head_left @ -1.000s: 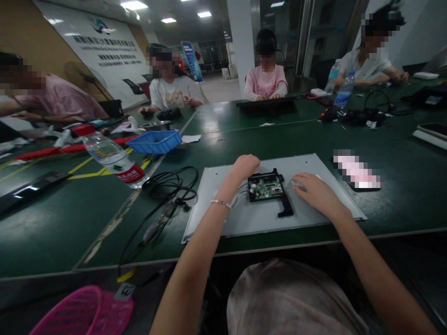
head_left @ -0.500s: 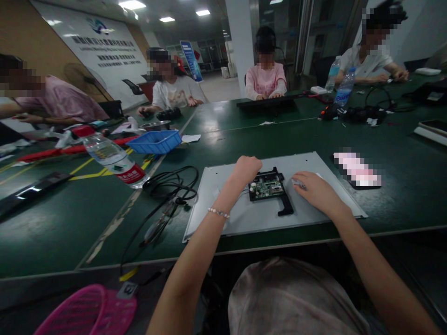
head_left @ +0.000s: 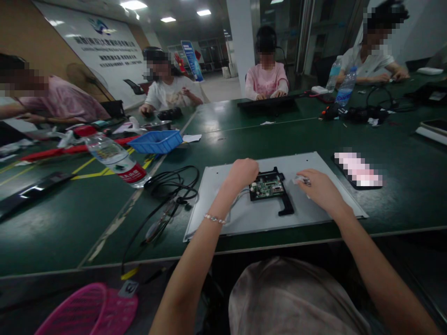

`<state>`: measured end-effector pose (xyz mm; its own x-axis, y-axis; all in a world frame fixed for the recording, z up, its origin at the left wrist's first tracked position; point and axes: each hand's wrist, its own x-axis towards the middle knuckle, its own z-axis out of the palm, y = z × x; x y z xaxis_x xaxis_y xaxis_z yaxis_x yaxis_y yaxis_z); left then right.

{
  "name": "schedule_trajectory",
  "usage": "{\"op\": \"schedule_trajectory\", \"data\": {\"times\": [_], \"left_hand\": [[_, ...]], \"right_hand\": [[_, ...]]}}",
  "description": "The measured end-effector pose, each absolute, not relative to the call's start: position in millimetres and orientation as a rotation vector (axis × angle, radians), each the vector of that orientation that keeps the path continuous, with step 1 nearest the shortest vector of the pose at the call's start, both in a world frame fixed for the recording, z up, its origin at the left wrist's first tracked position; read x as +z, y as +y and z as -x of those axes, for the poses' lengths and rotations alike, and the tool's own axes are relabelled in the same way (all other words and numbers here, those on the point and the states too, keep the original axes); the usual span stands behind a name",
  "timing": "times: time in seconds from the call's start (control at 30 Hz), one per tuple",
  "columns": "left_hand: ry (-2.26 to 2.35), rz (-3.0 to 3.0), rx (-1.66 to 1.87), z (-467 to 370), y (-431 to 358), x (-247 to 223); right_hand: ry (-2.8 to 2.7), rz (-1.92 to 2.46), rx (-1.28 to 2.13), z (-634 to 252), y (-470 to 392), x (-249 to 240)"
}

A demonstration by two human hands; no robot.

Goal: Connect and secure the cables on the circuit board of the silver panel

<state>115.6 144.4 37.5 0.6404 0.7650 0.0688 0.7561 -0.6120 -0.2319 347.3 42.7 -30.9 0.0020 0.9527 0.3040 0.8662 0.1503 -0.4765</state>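
A green circuit board in a black plastic frame (head_left: 267,186) lies on a pale grey panel (head_left: 314,223). My left hand (head_left: 244,171) is closed at the frame's upper left side, its fingertips hidden behind the knuckles. Out from under that wrist comes a thin light cable (head_left: 239,197), leading to the board. On the right of the frame, apart from it, my right hand (head_left: 319,188) pinches a small crinkled clear plastic bag (head_left: 301,179); dark bits show in it, too small to name.
Left of the panel lie coiled black cables (head_left: 174,186), a tilted water bottle (head_left: 117,158) and a blue basket (head_left: 157,141). A phone (head_left: 359,171) is to the right. Below the table edge hangs a pink plastic basket (head_left: 115,307). Several people sit around the green table (head_left: 216,135).
My left hand has shifted slightly left and down. My right hand has moved a little to the right, showing more of the plastic bag.
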Motion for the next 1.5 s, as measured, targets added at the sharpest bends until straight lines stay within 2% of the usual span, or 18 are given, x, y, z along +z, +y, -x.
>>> {"op": "schedule_trajectory", "data": {"times": [0.23,0.43,0.67,0.9,1.1,1.5], "left_hand": [[-1.336,2.623,-0.215,-93.5,131.7,59.1],[-1.267,2.676,-0.302,-93.9,106.0,65.3],[-1.151,2.808,-0.354,-114.0,62.5,53.8],[-1.253,2.844,-0.602,-129.3,32.8,19.3],[-1.322,2.833,-0.582,-128.3,29.2,-8.7],[-1.270,2.736,-0.511,-140.8,22.7,-2.9]], "right_hand": [[-1.827,1.862,0.190,-350.3,42.9,-33.3],[-1.838,1.822,0.258,-351.3,42.7,-34.0],[-1.804,1.743,0.246,-354.1,44.5,-35.6],[-1.767,1.693,0.295,-351.9,44.3,-32.5],[-1.763,1.506,0.563,-337.3,42.7,-22.0],[-1.828,1.506,0.546,-328.6,49.0,-30.4]]}}
